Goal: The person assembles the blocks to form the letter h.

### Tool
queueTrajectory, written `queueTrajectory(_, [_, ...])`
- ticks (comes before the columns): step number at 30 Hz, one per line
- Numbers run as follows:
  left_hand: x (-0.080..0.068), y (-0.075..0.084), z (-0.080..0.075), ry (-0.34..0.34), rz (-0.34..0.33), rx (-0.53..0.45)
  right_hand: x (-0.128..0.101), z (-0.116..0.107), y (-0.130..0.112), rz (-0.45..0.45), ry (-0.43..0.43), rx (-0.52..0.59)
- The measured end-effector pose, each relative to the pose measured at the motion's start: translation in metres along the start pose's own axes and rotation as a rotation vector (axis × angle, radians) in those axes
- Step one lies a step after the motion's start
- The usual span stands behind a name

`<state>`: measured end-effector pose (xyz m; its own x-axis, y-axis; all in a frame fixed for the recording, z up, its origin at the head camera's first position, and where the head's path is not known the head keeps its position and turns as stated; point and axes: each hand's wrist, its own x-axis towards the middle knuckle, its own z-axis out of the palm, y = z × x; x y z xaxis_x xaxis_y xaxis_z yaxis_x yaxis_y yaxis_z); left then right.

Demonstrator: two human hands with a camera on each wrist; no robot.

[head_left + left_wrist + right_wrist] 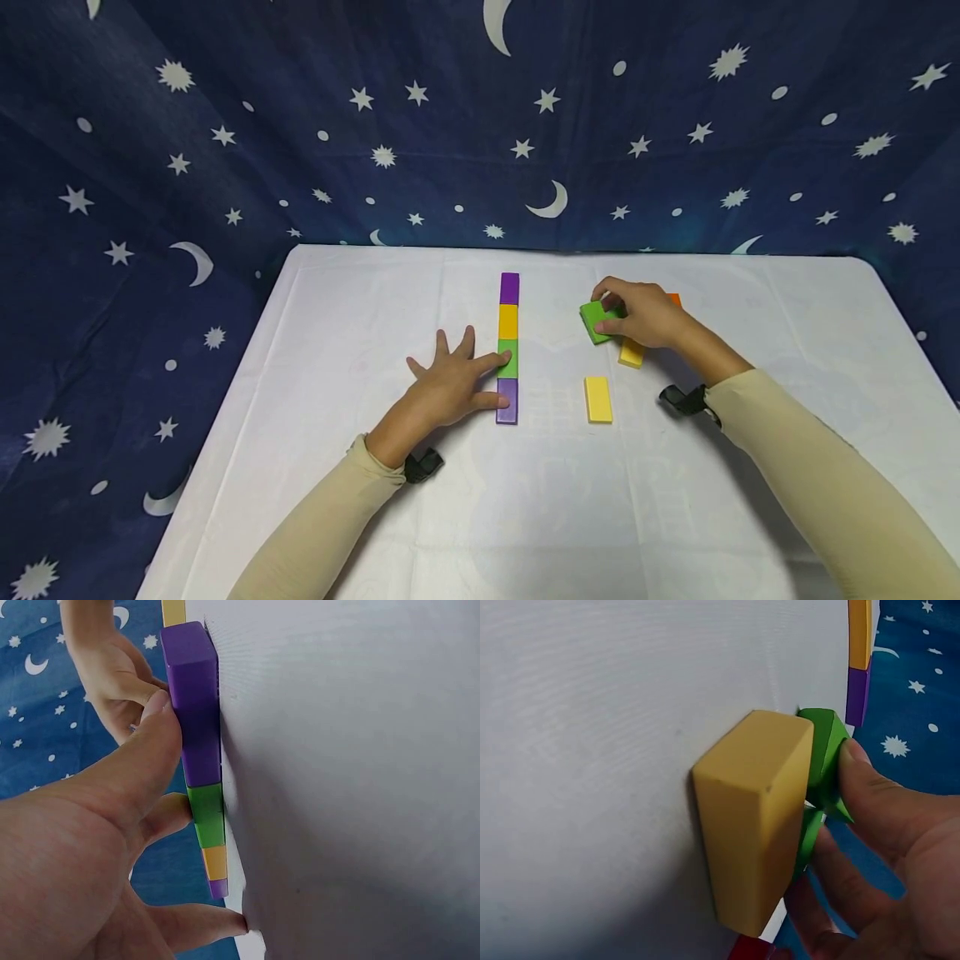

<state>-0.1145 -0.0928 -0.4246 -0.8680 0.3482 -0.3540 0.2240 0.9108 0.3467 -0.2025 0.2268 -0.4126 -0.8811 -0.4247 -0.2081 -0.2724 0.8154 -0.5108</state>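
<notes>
While the left hand (450,387) lies spread on the white tabletop (360,333), its straight fingers touch the side of a row of blocks (508,347), at the green and near purple ones. The right hand (637,312) pinches a tilted green block (595,320), fingers curled over its top. That hand hides most of an orange block (674,299) and part of a yellow block (631,354). Another yellow block (597,399) lies apart.

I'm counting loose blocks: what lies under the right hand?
The right hand pinches a tilted green block. A yellow block and an orange corner poke out beneath; anything more is covered by the hand.
</notes>
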Motion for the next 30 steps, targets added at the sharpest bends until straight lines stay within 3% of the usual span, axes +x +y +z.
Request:
queueTrajectory(4, [0.0,0.0,0.0,0.004,0.005,-0.004,-0.005,0.001,0.0,0.025,0.08,-0.009])
queueTrajectory(9, [0.0,0.0,-0.001,0.003,0.001,-0.011,-0.011,0.006,0.002,-0.037,0.211,0.003])
queueTrajectory(17, [-0.001,0.001,-0.001,-0.001,0.004,-0.018,-0.026,0.019,0.002,-0.082,0.357,0.14])
queueTrajectory(24, [-0.001,0.001,-0.002,-0.002,-0.009,-0.005,-0.035,0.023,-0.004,0.038,0.315,0.262])
queueTrajectory(30, [0.0,0.0,-0.001,-0.006,-0.007,-0.005,-0.041,0.025,-0.007,0.108,0.264,0.282])
